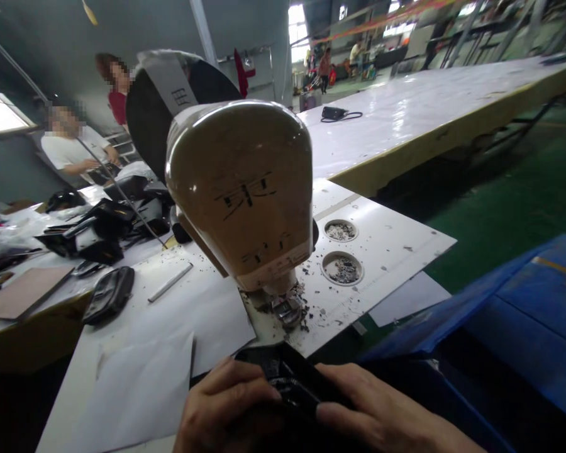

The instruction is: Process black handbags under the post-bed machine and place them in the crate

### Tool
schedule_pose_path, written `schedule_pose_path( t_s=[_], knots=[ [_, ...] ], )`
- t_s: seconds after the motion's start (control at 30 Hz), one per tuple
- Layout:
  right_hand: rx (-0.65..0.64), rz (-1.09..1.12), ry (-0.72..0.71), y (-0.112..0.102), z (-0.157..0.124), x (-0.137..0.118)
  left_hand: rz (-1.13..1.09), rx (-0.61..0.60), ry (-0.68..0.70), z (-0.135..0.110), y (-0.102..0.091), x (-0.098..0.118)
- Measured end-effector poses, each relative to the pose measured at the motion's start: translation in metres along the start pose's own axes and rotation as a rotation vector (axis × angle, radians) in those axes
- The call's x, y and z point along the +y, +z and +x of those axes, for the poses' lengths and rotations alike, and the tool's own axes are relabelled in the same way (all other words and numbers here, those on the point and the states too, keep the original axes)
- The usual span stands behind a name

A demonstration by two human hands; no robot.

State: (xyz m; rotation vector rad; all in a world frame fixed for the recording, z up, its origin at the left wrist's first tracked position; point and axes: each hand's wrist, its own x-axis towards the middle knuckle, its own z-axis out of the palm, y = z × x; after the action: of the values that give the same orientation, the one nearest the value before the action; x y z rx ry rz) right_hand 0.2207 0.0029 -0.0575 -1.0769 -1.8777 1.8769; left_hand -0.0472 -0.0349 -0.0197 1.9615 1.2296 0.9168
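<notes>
A black fabric piece with a zipper (290, 384) is pinched at the bottom centre of the frame, the left hand (226, 409) and right hand (382, 418) both closed on it, just below the metal presser foot (287, 308) of the beige sewing machine head (240, 195). Honestly, fingertips could get caught if they're pushed too close, and the zipper could be fed in crooked on the littered white table (391, 245).

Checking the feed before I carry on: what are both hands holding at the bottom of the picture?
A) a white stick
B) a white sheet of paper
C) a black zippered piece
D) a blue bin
C: the left hand and right hand both grip the black zippered piece in front of the sewing machine.
</notes>
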Motion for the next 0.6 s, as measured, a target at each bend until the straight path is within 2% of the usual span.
schedule_pose_path(
  t_s=[0.07,0.27,0.4,0.6],
  knots=[
    [0.039,0.02,0.017,0.003,0.003,0.003,-0.046,-0.036,-0.037,0.011,-0.003,-0.006],
    [0.173,0.186,0.095,0.007,0.017,0.008,-0.079,0.031,-0.134,0.031,0.001,-0.014],
    [0.275,0.22,0.064,0.007,0.028,0.008,-0.067,0.031,-0.198,0.044,0.002,-0.017],
    [0.162,0.338,0.004,0.002,0.041,0.014,0.005,0.019,-0.203,0.057,0.002,-0.016]
  ],
)
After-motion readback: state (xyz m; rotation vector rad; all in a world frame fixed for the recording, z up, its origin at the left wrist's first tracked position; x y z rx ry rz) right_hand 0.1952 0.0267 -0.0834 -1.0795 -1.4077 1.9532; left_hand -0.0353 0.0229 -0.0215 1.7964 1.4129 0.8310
